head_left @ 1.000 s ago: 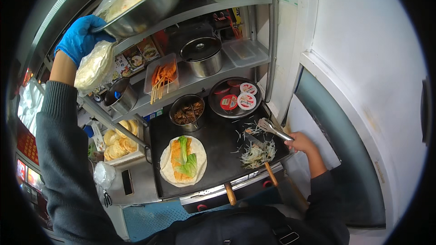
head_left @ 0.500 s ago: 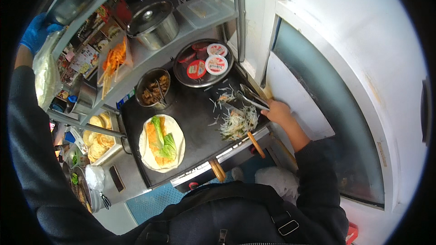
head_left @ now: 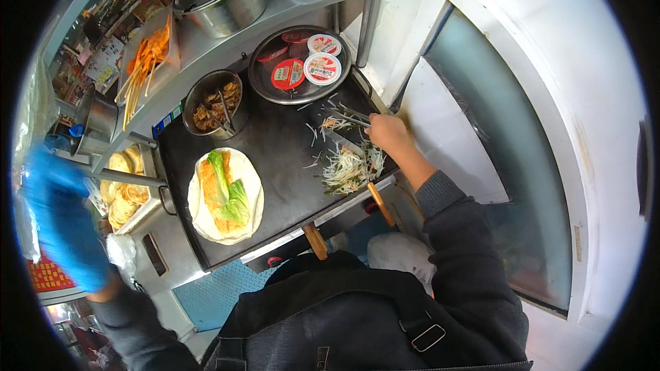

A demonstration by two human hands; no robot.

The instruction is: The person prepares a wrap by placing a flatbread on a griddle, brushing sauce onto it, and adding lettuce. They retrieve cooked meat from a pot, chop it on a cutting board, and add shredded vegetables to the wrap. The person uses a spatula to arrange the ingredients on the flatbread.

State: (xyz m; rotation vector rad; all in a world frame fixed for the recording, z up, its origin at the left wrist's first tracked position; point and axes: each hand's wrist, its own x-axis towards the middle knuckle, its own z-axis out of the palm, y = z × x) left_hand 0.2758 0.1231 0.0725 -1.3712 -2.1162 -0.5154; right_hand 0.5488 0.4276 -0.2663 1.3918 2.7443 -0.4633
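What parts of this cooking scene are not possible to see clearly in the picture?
- Left hand, blue glove: motion blur in the head view; whether it holds anything is unclear.
- Tongs: handles hidden inside the right hand.
- Small pot: contents too small to identify.
- Griddle: near edge covered by the person's dark jacket.

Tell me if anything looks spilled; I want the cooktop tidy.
Yes: loose vegetable shreds lie scattered on the griddle away from the main pile, near the right hand holding tongs.
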